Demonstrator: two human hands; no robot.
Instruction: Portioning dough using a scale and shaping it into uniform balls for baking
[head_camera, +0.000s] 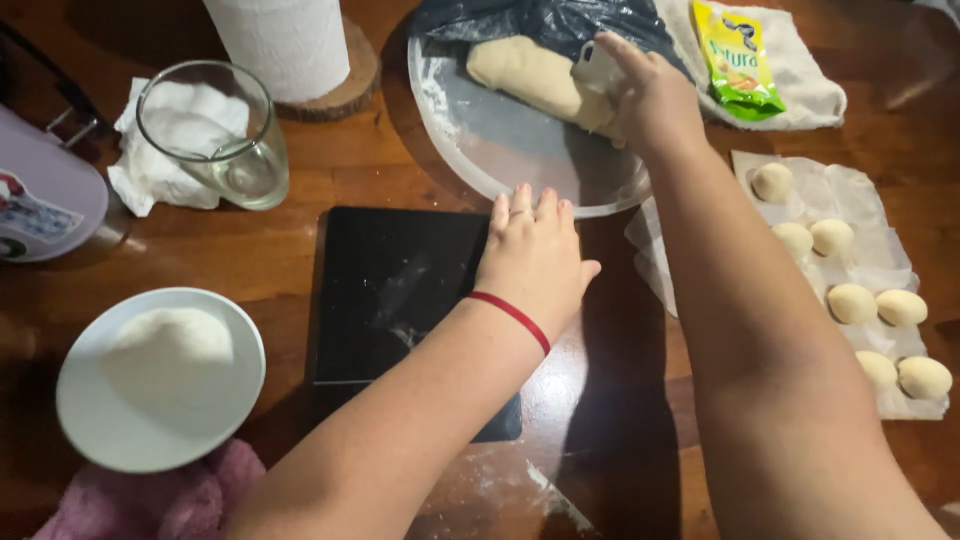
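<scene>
Up at the far edge of the head view, your right hand (650, 95) reaches over the round pale tray (520, 150) and closes on a small whitish piece (597, 68) at the end of the dough log (535, 78); whether that piece is a scraper or a lump of dough is hard to make out, since your fingers cover most of it. Part of the log's far side is hidden under the dark plastic bag (545, 22), and the frame cuts off the bag's top.

Your left hand (535, 255) lies flat and released, palm down, fingers together, on the right edge of the black board (400, 300), its fingertips touching the tray's near rim. Your forearm hides the board's lower right corner.

Right of your right arm, seven dough balls (852, 302) sit on a clear sheet (860, 190), well apart from the tray; your arm covers the sheet's left edge. A green and yellow packet (738, 60) lies on a white cloth beyond them.

To the left, a glass measuring jug (215, 135) stands on crumpled paper, beside a paper towel roll (285, 40) cut off at the top. A white bowl of flour (160, 375) sits near the board's left edge. Bare wooden table (250, 255) shows between jug, bowl and board, and some floured room lies below the board.
</scene>
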